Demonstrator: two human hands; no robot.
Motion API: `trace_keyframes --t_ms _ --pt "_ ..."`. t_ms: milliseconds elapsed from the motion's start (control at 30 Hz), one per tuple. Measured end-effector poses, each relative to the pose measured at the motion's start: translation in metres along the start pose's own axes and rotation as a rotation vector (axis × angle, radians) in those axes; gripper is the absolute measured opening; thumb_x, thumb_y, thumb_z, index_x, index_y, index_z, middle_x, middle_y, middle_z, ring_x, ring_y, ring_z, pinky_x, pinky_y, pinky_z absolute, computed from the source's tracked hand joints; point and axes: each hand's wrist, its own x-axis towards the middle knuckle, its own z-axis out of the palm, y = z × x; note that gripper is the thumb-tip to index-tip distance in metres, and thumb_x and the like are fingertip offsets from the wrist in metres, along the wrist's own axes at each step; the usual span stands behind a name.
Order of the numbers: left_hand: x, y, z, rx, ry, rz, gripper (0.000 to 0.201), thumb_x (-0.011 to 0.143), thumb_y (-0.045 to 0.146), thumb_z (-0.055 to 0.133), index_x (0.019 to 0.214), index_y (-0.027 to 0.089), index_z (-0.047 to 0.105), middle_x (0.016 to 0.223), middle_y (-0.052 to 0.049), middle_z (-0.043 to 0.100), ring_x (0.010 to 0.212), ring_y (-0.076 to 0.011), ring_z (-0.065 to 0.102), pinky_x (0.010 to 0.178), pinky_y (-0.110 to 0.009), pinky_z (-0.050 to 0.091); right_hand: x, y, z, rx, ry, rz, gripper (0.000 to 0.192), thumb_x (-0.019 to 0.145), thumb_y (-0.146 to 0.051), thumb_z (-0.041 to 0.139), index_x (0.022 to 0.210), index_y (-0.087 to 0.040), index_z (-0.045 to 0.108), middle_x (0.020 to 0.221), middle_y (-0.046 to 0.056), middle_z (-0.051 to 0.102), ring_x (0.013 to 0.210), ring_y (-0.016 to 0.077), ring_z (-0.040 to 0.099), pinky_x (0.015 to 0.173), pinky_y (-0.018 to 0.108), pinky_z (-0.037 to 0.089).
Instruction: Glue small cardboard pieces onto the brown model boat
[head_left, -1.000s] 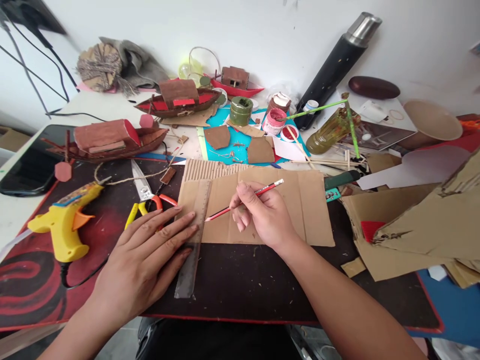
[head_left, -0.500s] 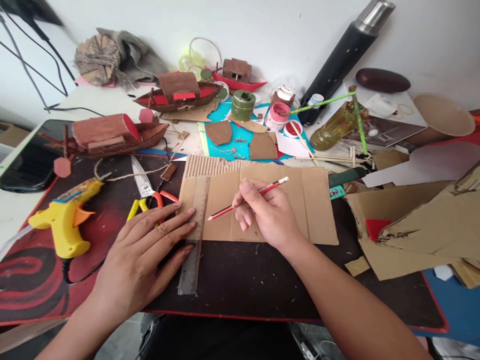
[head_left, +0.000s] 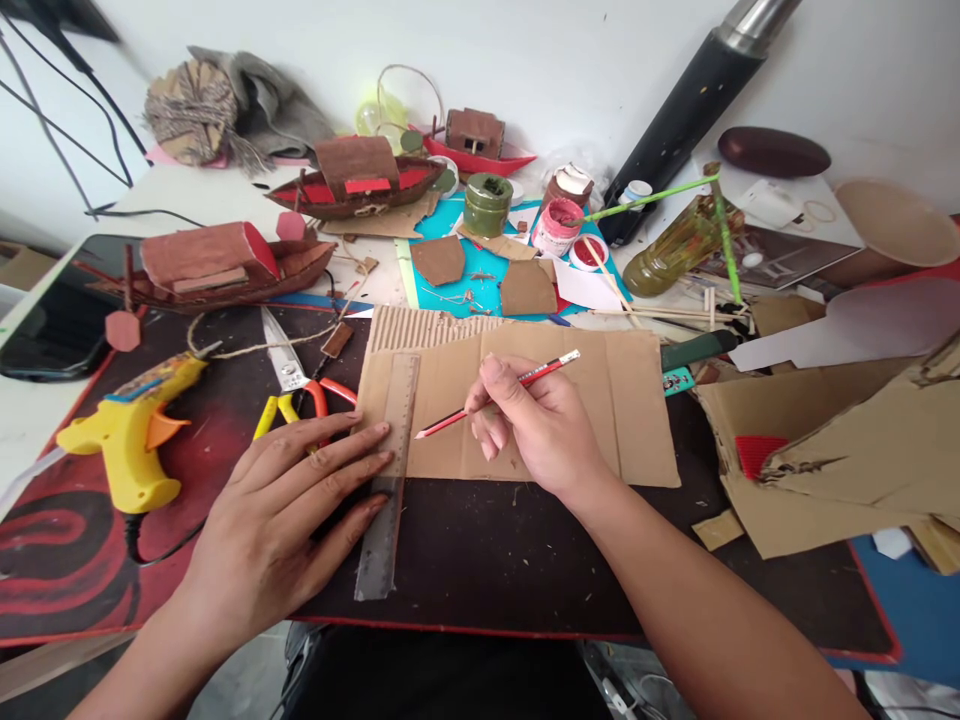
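At the frame's centre the right hand (head_left: pixel 544 430) pinches a red pencil (head_left: pixel 496 394) over plain brown cardboard (head_left: pixel 630 400); no writing is readable. The left hand (head_left: pixel 289 510), fingers spread, presses a metal ruler (head_left: pixel 388 470) flat.

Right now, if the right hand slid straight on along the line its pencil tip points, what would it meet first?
Probably the ruler: the right hand aims its pencil lower left across the cardboard sheet, toward the ruler's edge.

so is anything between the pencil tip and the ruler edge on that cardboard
Nothing visible. The pencil in the right hand points its tip at the ruler, which the left hand presses flat; only bare cardboard lies between them.
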Motion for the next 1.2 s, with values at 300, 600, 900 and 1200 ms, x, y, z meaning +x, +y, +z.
trace_keyframes --t_ms 300,600,900,1200 --pt "0.0006 0.0017 -0.0002 -0.013 -0.005 0.001 0.039 0.107 0.016 0.074 0.145 0.028 0.074 0.149 -0.007 0.083 0.144 -0.0344 0.073 0.118 -0.056 0.059 -0.0003 -0.0002 0.0002 0.009 -0.003 0.003 0.058 0.092 -0.075 0.093 0.076 -0.022 0.075 0.062 -0.005 0.061 0.046 0.0102 0.052 0.045 0.027 0.052" --pt "-0.0001 0.0016 -0.0023 -0.018 0.005 -0.023 0.041 0.108 0.016 0.073 0.145 0.031 0.073 0.144 -0.004 0.085 0.141 -0.0326 0.074 0.117 -0.055 0.059 0.0002 -0.0001 0.0005 -0.003 0.000 0.008 0.059 0.092 -0.076 0.091 0.077 -0.022 0.074 0.065 -0.004 0.064 0.046 0.0097 0.051 0.044 0.027 0.051" --pt "0.0000 0.0014 -0.0019 -0.013 0.000 -0.025 0.046 0.107 0.014 0.073 0.149 0.032 0.072 0.144 -0.005 0.085 0.140 -0.0336 0.074 0.117 -0.055 0.059 -0.0015 -0.0002 0.0006 0.000 -0.007 0.010 0.060 0.092 -0.078 0.090 0.077 -0.022 0.074 0.059 -0.006 0.057 0.046 0.0107 0.051 0.044 0.026 0.051" --pt "-0.0026 -0.0019 -0.0010 -0.031 -0.019 -0.012 0.047 0.106 0.014 0.073 0.149 0.032 0.073 0.154 -0.005 0.081 0.150 -0.0363 0.069 0.124 -0.059 0.055 -0.0014 -0.0004 -0.0001 -0.002 -0.015 0.017 0.060 0.093 -0.078 0.090 0.077 -0.022 0.074 0.059 -0.006 0.057 0.046 0.0109 0.051 0.045 0.026 0.051"
